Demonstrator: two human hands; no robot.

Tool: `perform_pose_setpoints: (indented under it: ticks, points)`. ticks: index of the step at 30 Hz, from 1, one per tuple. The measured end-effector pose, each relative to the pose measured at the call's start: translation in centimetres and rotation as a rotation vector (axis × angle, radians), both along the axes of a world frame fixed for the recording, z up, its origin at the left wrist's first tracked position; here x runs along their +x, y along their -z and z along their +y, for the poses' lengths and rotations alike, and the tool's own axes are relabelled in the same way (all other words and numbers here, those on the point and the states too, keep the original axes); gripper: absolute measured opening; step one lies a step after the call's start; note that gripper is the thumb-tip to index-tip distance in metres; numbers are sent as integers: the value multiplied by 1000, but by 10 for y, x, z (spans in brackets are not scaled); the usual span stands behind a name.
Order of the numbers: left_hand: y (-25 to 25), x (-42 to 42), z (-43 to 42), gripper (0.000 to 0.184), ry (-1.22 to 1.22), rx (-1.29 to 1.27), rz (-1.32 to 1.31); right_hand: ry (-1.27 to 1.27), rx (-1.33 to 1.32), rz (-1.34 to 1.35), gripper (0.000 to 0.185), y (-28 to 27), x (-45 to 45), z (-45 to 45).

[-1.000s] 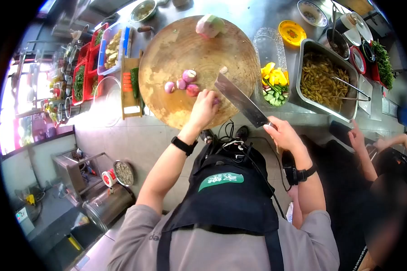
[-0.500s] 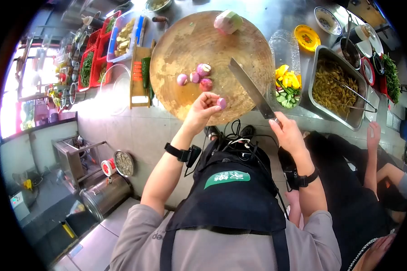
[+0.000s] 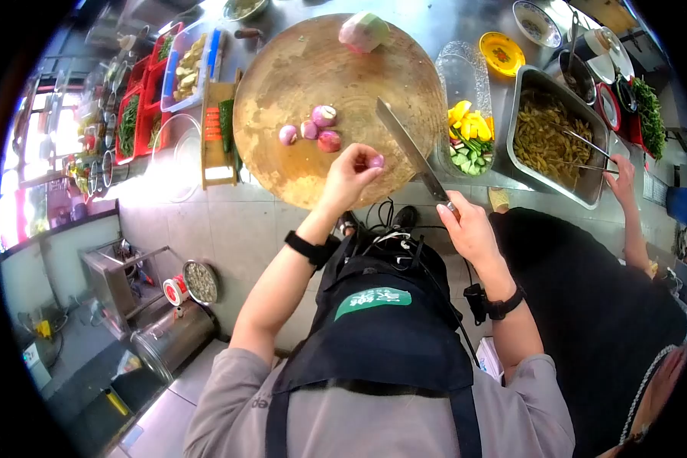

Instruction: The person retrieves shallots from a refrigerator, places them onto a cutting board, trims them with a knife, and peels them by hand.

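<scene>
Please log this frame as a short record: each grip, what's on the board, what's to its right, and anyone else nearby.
Left grip: bare hand, fingers pinching a small purple onion
Right grip: bare hand around the handle of a cleaver, blade over the board
Round board: four purple onions in a loose group; large pale vegetable at far edge
Right of board: clear container with yellow and green pieces; metal pan
Other person: hand holding tongs at the pan

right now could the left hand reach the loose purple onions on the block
Probably yes: the left hand is near the loose purple onions with the cleaver clear of them, but it holds a purple piece.
</scene>
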State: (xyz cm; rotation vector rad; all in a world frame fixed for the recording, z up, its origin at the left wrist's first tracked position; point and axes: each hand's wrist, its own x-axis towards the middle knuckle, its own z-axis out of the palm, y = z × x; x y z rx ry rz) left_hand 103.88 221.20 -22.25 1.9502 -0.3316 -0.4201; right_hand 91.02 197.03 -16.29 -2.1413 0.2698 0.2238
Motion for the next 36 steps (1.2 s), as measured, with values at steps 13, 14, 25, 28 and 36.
perform_pose_setpoints:
  ticks: [13, 14, 25, 28, 36]
  points:
    - [-23, -12, 50, 27, -206, -804, 785, -7, 124, 144, 27, -11, 0, -5]
    - [-14, -15, 58, 27, -219, -803, 782, -41, 88, 147, 28, -17, 0, -6]
    - [25, -32, 90, 37, -196, 353, -383, -217, 30, 101, 29, -14, -10, 9]
    - [25, -42, 97, 43, -297, 304, -304, -263, 11, 105, 28, -18, -9, 18]
    - [23, -46, 94, 27, -253, 226, -457, -377, -104, 37, 28, -23, -8, 51]
